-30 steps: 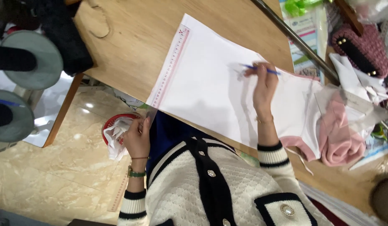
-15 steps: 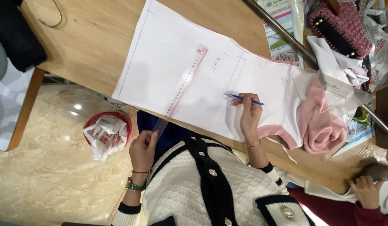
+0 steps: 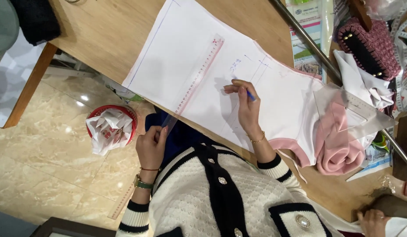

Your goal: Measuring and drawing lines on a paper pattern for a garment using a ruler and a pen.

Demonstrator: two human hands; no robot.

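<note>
A large white paper sheet with pencilled lines lies on the wooden table. My right hand rests on the sheet and grips a blue pen, its tip touching the paper. A long clear ruler with red markings lies slanted across the sheet, its near end hanging past the table edge. My left hand pinches that near end below the table edge. Pink and white fabric lies under the sheet's right end.
A red waste bin stuffed with crumpled paper stands on the marble floor. A clear set square lies on the fabric. A knitted pink bag and a metal rail sit at the right. Another person's hand shows at the bottom right.
My right hand with the pen has moved up the sheet towards the written marks. My left hand keeps its hold on the ruler's end, and the view has shifted slightly.
</note>
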